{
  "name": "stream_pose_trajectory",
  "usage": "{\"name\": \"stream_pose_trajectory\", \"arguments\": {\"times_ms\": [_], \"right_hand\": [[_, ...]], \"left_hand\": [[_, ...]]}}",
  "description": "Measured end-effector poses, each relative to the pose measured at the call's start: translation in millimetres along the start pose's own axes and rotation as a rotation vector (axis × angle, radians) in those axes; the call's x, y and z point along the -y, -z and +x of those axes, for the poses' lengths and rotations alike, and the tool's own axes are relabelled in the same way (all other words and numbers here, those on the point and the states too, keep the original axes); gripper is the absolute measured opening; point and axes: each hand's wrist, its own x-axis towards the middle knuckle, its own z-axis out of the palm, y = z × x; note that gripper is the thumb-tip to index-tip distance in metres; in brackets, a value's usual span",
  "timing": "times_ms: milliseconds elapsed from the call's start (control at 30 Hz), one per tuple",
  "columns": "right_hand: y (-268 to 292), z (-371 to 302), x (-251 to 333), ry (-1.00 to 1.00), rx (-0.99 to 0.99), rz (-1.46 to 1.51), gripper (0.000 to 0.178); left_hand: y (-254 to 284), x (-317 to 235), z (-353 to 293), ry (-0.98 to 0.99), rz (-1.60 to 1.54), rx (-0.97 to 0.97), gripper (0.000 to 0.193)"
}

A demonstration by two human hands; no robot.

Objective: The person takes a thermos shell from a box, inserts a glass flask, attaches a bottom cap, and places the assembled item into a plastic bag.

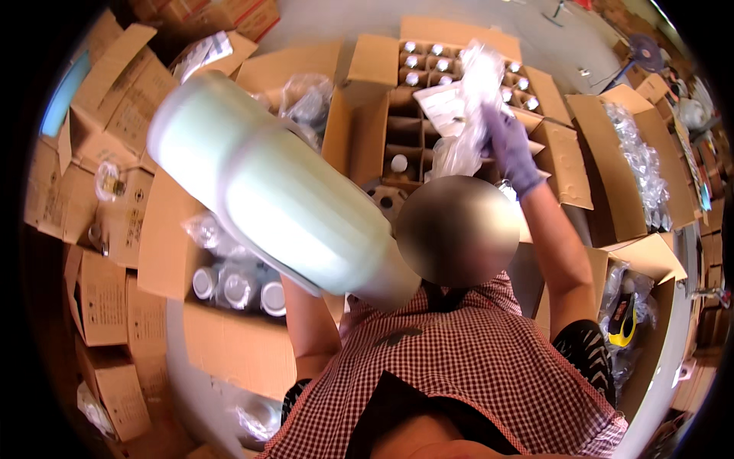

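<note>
A large pale green tumbler (pixel 298 191) with a narrower lower end is held up close in front of me, tilted and blurred by motion. My left forearm (pixel 310 329) runs up behind it; the hand and fingers are hidden there, and nothing else visible supports the tumbler. In a purple-grey glove, my right hand (pixel 511 149) grips a crumpled clear plastic bag (pixel 478 84) over a partitioned carton (pixel 367 122). A white printed sheet (pixel 440 107) lies against the bag. Silver-topped bottles (pixel 443 66) fill the carton's far cells. A round blurred patch covers part of the middle.
An open carton (pixel 237 344) at left holds white-lidded containers (pixel 237 291) in clear plastic. To the right, another carton (pixel 592 153) contains clear bags (pixel 642 161). A yellow-and-black tool (pixel 623 317) lies in the near right box. Stacked cartons (pixel 107 298) line the left side.
</note>
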Motion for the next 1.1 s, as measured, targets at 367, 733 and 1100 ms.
{"name": "stream_pose_trajectory", "arguments": {"times_ms": [367, 733, 1100], "right_hand": [[34, 135, 113, 0.212, -0.014, 0.304, 0.052], [-27, 193, 56, -0.062, 0.343, 0.853, 0.029], [41, 127, 18, 0.508, -0.277, -1.112, 0.040]], "left_hand": [[-63, 101, -37, 0.634, 0.684, 0.717, 0.051], [-61, 105, 142, -0.293, 0.678, 0.291, 0.082], [-83, 192, 139, 0.283, 0.234, 0.055, 0.015]]}}
